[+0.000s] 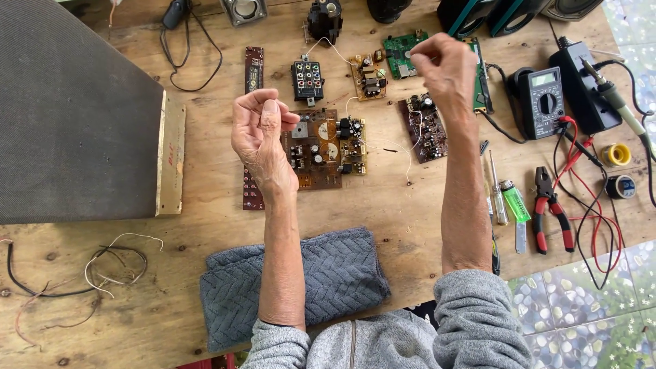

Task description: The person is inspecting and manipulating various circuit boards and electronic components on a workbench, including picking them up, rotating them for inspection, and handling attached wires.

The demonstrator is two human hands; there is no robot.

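Both hands are raised above the wooden workbench [410,205]: the left hand [260,130] is curled loosely shut, and the right hand [444,65] is closed with fingertips pinched, though whether either holds anything I cannot tell. Beneath them lies a brown circuit board [318,154], with pliers [550,208] and a multimeter [543,102] well to the right.

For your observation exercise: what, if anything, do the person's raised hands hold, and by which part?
Both the left hand and right hand are loosely curled above the circuit boards. No held object shows; something thin pinched in the fingers cannot be ruled out.
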